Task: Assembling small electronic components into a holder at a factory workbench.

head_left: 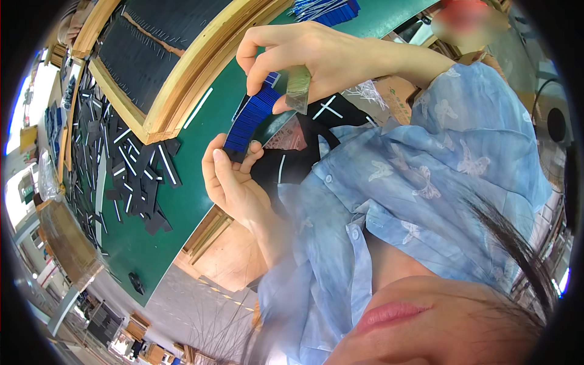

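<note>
A curved row of thin blue pieces, packed edge to edge like a fanned stack (250, 118), is held up between my two hands. My right hand (313, 55) closes on its upper end, with the thumb below and the fingers bent over it. Beside those fingers a translucent greenish piece (298, 88) hangs down; how it is held I cannot tell. My left hand (240, 188) pinches the dark lower end of the stack between thumb and fingers. Below the hands, black cloth (271, 170) and a clear patterned plastic piece (291, 135) lie by my shirt.
The green tabletop (149, 252) carries a heap of black rectangular pieces with white strips (131, 167). Beyond my hands stands a wooden frame (182, 91) around a black panel. A bundle of blue strips (328, 11) lies at the far edge. A small black object (136, 283) sits near the table corner.
</note>
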`<state>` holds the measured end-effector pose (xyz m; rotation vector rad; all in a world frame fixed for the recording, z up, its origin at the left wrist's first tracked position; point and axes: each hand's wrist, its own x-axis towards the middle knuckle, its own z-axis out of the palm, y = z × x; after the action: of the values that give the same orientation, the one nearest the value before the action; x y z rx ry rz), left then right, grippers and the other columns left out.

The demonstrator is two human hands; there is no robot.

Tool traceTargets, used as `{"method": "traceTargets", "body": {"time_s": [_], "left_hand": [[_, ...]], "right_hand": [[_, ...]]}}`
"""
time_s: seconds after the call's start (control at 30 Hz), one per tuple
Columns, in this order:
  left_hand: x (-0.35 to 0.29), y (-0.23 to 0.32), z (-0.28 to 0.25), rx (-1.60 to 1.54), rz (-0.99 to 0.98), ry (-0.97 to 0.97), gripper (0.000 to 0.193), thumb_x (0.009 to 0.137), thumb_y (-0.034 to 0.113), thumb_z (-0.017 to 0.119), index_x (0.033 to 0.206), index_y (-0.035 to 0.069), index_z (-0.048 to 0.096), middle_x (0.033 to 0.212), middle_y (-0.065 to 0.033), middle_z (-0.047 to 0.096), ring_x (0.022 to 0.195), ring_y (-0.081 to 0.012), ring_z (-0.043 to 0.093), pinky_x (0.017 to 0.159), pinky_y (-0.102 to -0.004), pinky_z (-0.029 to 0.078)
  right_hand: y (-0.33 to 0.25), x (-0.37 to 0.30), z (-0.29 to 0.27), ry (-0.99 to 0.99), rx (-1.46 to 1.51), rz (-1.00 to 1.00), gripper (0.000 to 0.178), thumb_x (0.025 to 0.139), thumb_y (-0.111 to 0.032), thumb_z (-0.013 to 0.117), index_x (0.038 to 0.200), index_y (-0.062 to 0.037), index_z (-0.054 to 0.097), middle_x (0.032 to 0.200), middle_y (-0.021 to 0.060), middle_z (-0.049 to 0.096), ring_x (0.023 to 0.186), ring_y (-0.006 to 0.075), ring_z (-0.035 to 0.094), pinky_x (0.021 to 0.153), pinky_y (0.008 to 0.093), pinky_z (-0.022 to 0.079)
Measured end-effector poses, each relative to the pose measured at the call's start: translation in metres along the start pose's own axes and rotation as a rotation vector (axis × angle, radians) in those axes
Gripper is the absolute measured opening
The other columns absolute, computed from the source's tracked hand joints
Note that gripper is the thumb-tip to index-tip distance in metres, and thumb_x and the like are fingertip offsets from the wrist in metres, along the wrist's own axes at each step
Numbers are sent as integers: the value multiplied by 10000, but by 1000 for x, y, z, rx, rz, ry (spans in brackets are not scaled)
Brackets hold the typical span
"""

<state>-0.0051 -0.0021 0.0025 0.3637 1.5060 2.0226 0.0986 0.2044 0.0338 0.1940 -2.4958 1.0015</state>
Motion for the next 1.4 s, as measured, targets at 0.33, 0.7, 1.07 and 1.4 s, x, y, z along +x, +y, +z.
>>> {"method": "traceTargets", "body": {"time_s": [0.33, 0.7, 1.07, 1.4], "left_hand": [[7, -7, -4, -49, -75, -12, 556, 989, 418, 307, 1115, -82, 515, 931, -236, 614, 741, -298, 634, 673, -347, 555], [8, -7, 0, -120, -91, 39, 589, 987, 455, 263, 1107, -58, 527, 980, -222, 614, 910, -285, 622, 687, -355, 561], [7, -7, -7, -109, -61, -70, 614, 982, 472, 272, 1136, -75, 504, 1012, -259, 611, 787, -338, 646, 690, -366, 568], [6, -9, -5, -91, -49, -54, 616, 980, 472, 274, 1134, -79, 503, 1020, -270, 606, 790, -349, 650, 676, -365, 579]], "right_hand": [[-9, 3, -4, -13, 77, -66, 364, 597, -37, 771, 928, -107, 637, 1022, 36, 533, 948, 229, 568, 762, 327, 464], [-21, 11, 0, -36, 220, -235, 375, 617, -63, 792, 956, -78, 634, 1001, 81, 523, 739, 203, 548, 625, 293, 455], [-10, 1, -1, 23, 147, -5, 276, 673, -101, 775, 918, -92, 649, 1016, 49, 541, 909, 201, 564, 735, 295, 463], [-9, -2, -3, 34, 133, 10, 247, 704, -133, 772, 913, -87, 649, 993, 38, 543, 895, 192, 563, 729, 296, 453]]}}
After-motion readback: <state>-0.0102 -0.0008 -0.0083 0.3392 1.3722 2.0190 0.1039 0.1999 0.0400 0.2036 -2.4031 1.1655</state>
